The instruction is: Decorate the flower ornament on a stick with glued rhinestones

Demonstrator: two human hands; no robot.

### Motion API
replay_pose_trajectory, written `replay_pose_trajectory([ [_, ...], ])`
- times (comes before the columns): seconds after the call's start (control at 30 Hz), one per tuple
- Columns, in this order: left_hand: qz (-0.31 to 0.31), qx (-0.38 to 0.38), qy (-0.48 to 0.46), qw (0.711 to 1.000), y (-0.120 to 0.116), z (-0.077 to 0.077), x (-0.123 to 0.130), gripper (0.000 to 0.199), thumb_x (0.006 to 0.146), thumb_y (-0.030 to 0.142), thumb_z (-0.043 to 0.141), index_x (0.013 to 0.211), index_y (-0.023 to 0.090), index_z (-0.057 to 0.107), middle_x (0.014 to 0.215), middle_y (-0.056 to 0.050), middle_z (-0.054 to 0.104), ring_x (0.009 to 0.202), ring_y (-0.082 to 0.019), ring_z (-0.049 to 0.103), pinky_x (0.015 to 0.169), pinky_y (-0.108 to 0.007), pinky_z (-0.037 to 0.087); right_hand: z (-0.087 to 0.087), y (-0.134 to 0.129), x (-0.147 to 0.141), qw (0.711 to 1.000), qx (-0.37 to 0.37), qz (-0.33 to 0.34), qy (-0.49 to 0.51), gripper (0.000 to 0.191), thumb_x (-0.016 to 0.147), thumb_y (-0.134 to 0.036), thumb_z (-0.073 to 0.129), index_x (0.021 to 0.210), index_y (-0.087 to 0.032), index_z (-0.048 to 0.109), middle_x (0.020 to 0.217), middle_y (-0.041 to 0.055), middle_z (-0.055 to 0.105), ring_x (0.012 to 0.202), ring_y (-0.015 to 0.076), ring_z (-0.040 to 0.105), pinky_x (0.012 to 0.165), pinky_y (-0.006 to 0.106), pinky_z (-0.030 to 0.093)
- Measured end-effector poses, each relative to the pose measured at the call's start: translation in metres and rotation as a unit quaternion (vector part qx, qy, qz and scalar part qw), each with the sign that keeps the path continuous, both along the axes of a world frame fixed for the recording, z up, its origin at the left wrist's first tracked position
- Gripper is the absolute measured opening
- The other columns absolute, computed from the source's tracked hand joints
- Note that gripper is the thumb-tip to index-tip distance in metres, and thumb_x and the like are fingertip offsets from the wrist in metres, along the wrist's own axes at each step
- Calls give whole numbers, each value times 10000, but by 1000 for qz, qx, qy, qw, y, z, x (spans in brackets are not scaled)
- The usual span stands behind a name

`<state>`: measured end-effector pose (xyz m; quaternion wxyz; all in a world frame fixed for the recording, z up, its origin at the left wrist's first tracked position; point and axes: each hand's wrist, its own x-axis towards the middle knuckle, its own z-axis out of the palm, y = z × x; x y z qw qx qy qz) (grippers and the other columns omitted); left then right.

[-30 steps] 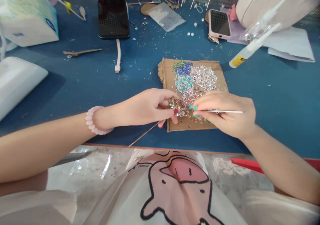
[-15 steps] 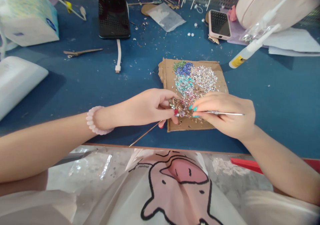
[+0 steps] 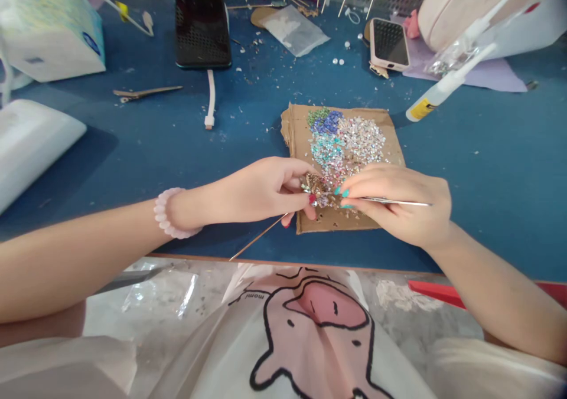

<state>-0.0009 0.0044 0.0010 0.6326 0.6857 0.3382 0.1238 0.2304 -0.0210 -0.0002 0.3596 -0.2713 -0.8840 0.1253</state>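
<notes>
Past the cardboard [image 3: 300, 133] lie one black device [image 3: 202, 31], one phone [image 3: 388, 43], one glue bottle [image 3: 432, 97] and one clip [image 3: 146, 93]. My left hand [image 3: 274, 189] reaches across, thumb and fingers pinched on one sparkly ornament [image 3: 313, 183] over the cardboard; one stick [image 3: 257, 238] slants from beneath toward me. My right hand [image 3: 398, 195], knuckles up, fingertips together, clamps one thin tool [image 3: 407, 202], tip at the ornament, covering some gems [image 3: 361, 138].
</notes>
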Motion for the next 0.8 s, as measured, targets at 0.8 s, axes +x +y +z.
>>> replay_pose_trajectory([
  [0.8,16,-19,-17,1000,0,-2,2,329,853,115,539,1181,125,552,802,-16,751,464,-58,576,501,-157,494,-2,0,-1,998,58,15,-12,95,836,-99,691,861,-172,636,812,67,732,741,158,696,756,318,595],
])
